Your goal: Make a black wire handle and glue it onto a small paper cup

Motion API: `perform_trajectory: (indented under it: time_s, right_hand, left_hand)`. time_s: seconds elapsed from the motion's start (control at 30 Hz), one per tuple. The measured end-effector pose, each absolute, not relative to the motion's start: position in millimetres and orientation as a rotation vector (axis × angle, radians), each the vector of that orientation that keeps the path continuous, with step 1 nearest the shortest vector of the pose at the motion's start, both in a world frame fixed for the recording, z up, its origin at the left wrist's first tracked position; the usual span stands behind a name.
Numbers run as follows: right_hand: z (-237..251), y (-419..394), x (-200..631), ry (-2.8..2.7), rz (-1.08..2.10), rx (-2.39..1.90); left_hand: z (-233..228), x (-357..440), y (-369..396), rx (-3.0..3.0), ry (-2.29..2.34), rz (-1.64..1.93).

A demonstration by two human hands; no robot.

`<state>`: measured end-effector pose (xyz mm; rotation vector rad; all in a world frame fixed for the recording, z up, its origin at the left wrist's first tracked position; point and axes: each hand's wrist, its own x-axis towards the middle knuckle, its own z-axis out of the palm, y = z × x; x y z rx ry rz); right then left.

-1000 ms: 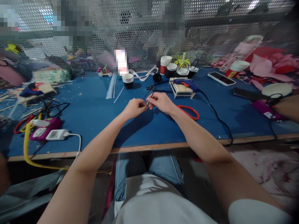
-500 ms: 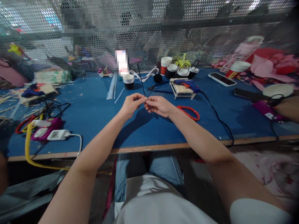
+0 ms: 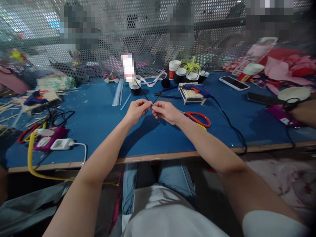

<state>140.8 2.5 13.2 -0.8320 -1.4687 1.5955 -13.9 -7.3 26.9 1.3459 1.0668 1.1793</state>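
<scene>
Strand (image 3: 143,93), black, at clock centre, pinched in fingertips of left hand (image 3: 135,111) and right hand (image 3: 166,112); handled cups (image 3: 192,77), three, apparently finished, at one o'clock; lone cup (image 3: 134,90), handle not seen, at eleven.

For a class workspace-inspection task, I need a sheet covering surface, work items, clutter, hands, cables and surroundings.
Surface: blue tabletop, littered toward the left.
Job's things: thin black strand, held above the surface.
Clutter: glue gun on a wooden-stick rack; red handle loop right of centre.
Hands: left hand and right hand pinching the strand close together.
Cables: black cable from the glue gun; yellow cable over the front edge.
Surroundings: perforated screen behind; another person's forearm at right.
</scene>
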Motion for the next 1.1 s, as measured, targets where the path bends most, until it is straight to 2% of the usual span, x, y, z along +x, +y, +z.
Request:
perform_trajectory:
  time_s: [0.7,1.1]
  right_hand:
    - [9.7,4.0,139.4,-1.682,1.313,-0.916]
    - [11.2,4.1,142.3,-1.798,1.166,-0.952]
  left_hand:
    - [28.1,-17.0,-7.0,1.547,1.207,1.12]
    - [25.0,-19.3,-5.0,1.476,1.056,1.127]
